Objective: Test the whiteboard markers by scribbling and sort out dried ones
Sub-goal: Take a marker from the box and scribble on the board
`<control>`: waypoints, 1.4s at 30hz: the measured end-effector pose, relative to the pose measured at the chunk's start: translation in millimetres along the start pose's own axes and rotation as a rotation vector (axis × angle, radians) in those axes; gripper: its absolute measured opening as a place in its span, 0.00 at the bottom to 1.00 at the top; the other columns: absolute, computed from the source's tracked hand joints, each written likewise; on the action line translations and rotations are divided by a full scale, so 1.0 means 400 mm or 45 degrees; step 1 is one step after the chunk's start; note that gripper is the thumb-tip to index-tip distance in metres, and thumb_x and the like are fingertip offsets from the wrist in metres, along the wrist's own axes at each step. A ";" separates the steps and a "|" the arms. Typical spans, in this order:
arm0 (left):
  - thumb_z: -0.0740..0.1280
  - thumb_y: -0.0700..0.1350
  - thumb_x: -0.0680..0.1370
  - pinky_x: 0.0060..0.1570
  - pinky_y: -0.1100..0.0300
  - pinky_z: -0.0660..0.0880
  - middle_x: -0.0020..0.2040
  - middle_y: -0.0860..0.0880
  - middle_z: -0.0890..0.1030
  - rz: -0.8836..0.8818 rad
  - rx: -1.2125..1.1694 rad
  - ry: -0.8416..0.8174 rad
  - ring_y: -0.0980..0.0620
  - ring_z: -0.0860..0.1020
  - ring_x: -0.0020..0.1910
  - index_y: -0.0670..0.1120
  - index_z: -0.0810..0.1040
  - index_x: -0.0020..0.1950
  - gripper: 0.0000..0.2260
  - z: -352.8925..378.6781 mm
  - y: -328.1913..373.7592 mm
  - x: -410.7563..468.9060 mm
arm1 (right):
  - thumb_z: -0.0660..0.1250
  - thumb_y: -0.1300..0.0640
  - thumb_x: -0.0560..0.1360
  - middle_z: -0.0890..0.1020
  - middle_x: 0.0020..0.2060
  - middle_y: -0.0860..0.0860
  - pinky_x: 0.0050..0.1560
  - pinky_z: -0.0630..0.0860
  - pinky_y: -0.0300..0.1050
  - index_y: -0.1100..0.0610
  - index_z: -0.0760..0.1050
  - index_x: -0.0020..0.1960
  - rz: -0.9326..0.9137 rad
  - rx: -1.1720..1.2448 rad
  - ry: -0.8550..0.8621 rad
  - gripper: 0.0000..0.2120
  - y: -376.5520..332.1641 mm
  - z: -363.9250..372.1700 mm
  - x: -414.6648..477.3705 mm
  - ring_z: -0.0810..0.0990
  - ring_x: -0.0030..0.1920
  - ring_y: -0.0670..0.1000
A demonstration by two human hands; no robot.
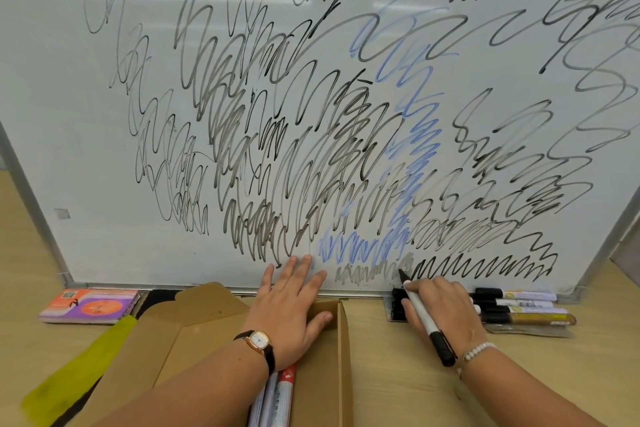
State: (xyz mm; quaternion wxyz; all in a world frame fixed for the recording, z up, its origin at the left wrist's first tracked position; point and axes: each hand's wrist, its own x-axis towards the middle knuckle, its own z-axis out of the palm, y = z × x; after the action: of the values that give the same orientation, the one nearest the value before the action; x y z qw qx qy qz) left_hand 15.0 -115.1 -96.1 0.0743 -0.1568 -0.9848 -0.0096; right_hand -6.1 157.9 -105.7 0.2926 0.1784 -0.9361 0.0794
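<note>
Our right hand grips a black marker, its tip on the whiteboard at five o'clock, beside a pale grey scribble. Our left hand lies flat, fingers straight, bracing the board's bottom edge above the cardboard box. We press evenly and zigzag over bare white, so faint ink shows plainly. At four o'clock a row of markers lies on the table; more markers sit in the box at six.

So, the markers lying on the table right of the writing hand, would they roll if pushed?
Likely yes: the markers have round barrels and lie loose on the smooth table. They look light and stiff, so one should lift easily. They lie side by side, so a push may shift several.
</note>
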 end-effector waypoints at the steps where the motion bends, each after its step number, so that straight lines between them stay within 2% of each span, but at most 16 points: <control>1: 0.53 0.65 0.76 0.67 0.48 0.52 0.71 0.48 0.70 -0.014 0.000 -0.017 0.50 0.63 0.71 0.54 0.68 0.70 0.26 -0.008 0.003 0.001 | 0.60 0.45 0.69 0.78 0.29 0.47 0.34 0.74 0.45 0.53 0.79 0.42 0.015 0.016 0.000 0.14 -0.002 -0.001 0.002 0.78 0.31 0.48; 3: 0.51 0.65 0.76 0.69 0.48 0.48 0.74 0.48 0.65 -0.029 -0.023 -0.018 0.50 0.57 0.73 0.55 0.64 0.73 0.27 -0.017 0.008 -0.004 | 0.57 0.44 0.70 0.78 0.29 0.46 0.36 0.73 0.45 0.51 0.78 0.41 0.002 -0.021 -0.038 0.14 -0.010 -0.004 0.008 0.78 0.31 0.47; 5: 0.44 0.65 0.76 0.70 0.51 0.35 0.77 0.51 0.46 -0.036 -0.013 0.025 0.51 0.44 0.75 0.57 0.52 0.77 0.30 -0.012 0.006 0.001 | 0.57 0.44 0.70 0.78 0.30 0.45 0.40 0.71 0.44 0.51 0.78 0.42 -0.011 -0.018 -0.033 0.15 -0.012 -0.005 0.013 0.78 0.33 0.48; 6: 0.43 0.66 0.76 0.70 0.51 0.33 0.76 0.52 0.43 -0.027 0.027 0.067 0.52 0.41 0.75 0.57 0.49 0.77 0.30 -0.010 0.005 0.003 | 0.58 0.45 0.70 0.78 0.31 0.45 0.42 0.69 0.43 0.53 0.79 0.43 0.008 0.014 0.011 0.16 -0.012 -0.008 0.016 0.78 0.34 0.48; 8: 0.45 0.66 0.77 0.70 0.50 0.40 0.77 0.49 0.55 -0.047 0.009 0.053 0.50 0.50 0.75 0.56 0.58 0.76 0.29 -0.020 0.007 -0.001 | 0.59 0.46 0.70 0.78 0.31 0.46 0.43 0.65 0.41 0.54 0.80 0.44 0.028 0.053 0.092 0.16 -0.017 -0.017 0.026 0.78 0.34 0.49; 10: 0.46 0.65 0.78 0.69 0.49 0.46 0.74 0.48 0.65 -0.077 -0.020 -0.030 0.49 0.59 0.73 0.55 0.66 0.73 0.28 -0.011 0.005 -0.004 | 0.58 0.46 0.70 0.79 0.30 0.45 0.42 0.69 0.43 0.54 0.79 0.42 -0.015 0.034 0.079 0.15 -0.029 -0.025 0.036 0.79 0.33 0.48; 13: 0.43 0.64 0.79 0.66 0.48 0.55 0.70 0.48 0.72 -0.053 0.003 -0.085 0.48 0.69 0.69 0.54 0.70 0.69 0.28 -0.020 0.003 -0.001 | 0.58 0.47 0.70 0.79 0.31 0.45 0.44 0.66 0.43 0.54 0.79 0.41 -0.003 0.035 0.103 0.15 -0.031 -0.033 0.049 0.78 0.34 0.48; 15: 0.44 0.64 0.78 0.65 0.47 0.56 0.69 0.48 0.73 -0.068 -0.009 -0.110 0.48 0.70 0.68 0.54 0.70 0.69 0.27 -0.027 0.008 -0.001 | 0.58 0.47 0.70 0.78 0.31 0.46 0.44 0.62 0.42 0.55 0.79 0.43 0.027 0.058 0.136 0.15 -0.031 -0.038 0.056 0.78 0.35 0.49; 19: 0.44 0.65 0.78 0.70 0.49 0.45 0.75 0.48 0.61 -0.041 -0.010 -0.053 0.49 0.55 0.74 0.55 0.63 0.74 0.28 -0.023 0.005 -0.003 | 0.57 0.46 0.71 0.79 0.30 0.45 0.45 0.68 0.45 0.53 0.79 0.41 -0.021 0.017 0.069 0.15 -0.042 -0.038 0.057 0.79 0.34 0.48; 21: 0.42 0.65 0.78 0.70 0.49 0.46 0.75 0.48 0.61 -0.067 -0.025 -0.045 0.50 0.54 0.74 0.56 0.63 0.74 0.29 -0.036 0.012 -0.002 | 0.58 0.46 0.71 0.80 0.33 0.45 0.47 0.64 0.44 0.53 0.80 0.43 0.017 0.033 0.081 0.16 -0.038 -0.038 0.056 0.79 0.37 0.49; 24: 0.35 0.68 0.73 0.70 0.51 0.32 0.76 0.53 0.40 -0.008 -0.045 0.001 0.53 0.37 0.74 0.57 0.47 0.77 0.34 -0.026 0.008 -0.004 | 0.58 0.46 0.70 0.80 0.32 0.45 0.46 0.63 0.45 0.53 0.80 0.42 -0.015 0.011 0.068 0.15 -0.038 -0.030 0.053 0.79 0.35 0.49; 26: 0.34 0.70 0.72 0.68 0.52 0.28 0.76 0.54 0.37 0.000 -0.088 0.029 0.54 0.32 0.72 0.57 0.44 0.77 0.36 -0.028 0.008 -0.006 | 0.58 0.46 0.70 0.80 0.31 0.45 0.47 0.62 0.46 0.53 0.80 0.42 -0.016 0.007 0.066 0.15 -0.042 -0.030 0.053 0.79 0.36 0.49; 34: 0.40 0.66 0.74 0.68 0.52 0.29 0.74 0.54 0.35 -0.010 -0.050 0.008 0.54 0.33 0.72 0.58 0.44 0.77 0.32 -0.028 0.010 -0.005 | 0.58 0.45 0.70 0.79 0.31 0.42 0.45 0.61 0.45 0.51 0.78 0.41 -0.112 -0.005 -0.068 0.13 -0.049 0.000 0.040 0.77 0.36 0.46; 36: 0.41 0.66 0.74 0.69 0.51 0.30 0.76 0.53 0.39 -0.014 -0.066 0.047 0.53 0.34 0.73 0.57 0.47 0.77 0.32 -0.026 0.009 -0.004 | 0.57 0.45 0.69 0.77 0.28 0.44 0.42 0.61 0.45 0.50 0.77 0.39 -0.101 -0.058 -0.104 0.12 -0.055 0.009 0.035 0.77 0.33 0.46; 38: 0.40 0.66 0.74 0.69 0.51 0.29 0.74 0.55 0.36 -0.009 -0.071 0.022 0.54 0.33 0.72 0.58 0.45 0.77 0.33 -0.027 0.009 -0.008 | 0.55 0.43 0.70 0.75 0.25 0.46 0.40 0.60 0.44 0.48 0.75 0.37 -0.107 -0.148 -0.146 0.13 -0.059 0.016 0.030 0.76 0.30 0.46; 42: 0.39 0.66 0.73 0.68 0.52 0.28 0.74 0.55 0.35 -0.009 -0.086 0.029 0.54 0.33 0.73 0.58 0.44 0.77 0.34 -0.024 0.009 -0.004 | 0.57 0.45 0.70 0.76 0.26 0.44 0.40 0.58 0.44 0.51 0.77 0.39 -0.090 -0.062 -0.062 0.13 -0.050 0.022 0.023 0.76 0.31 0.47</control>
State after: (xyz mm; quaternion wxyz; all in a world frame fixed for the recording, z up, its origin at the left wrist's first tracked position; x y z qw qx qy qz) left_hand 19.0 -112.7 -86.7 0.0803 -0.1555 -0.9835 -0.0449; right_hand -10.0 134.5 -106.6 0.2767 0.2061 -0.9377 0.0417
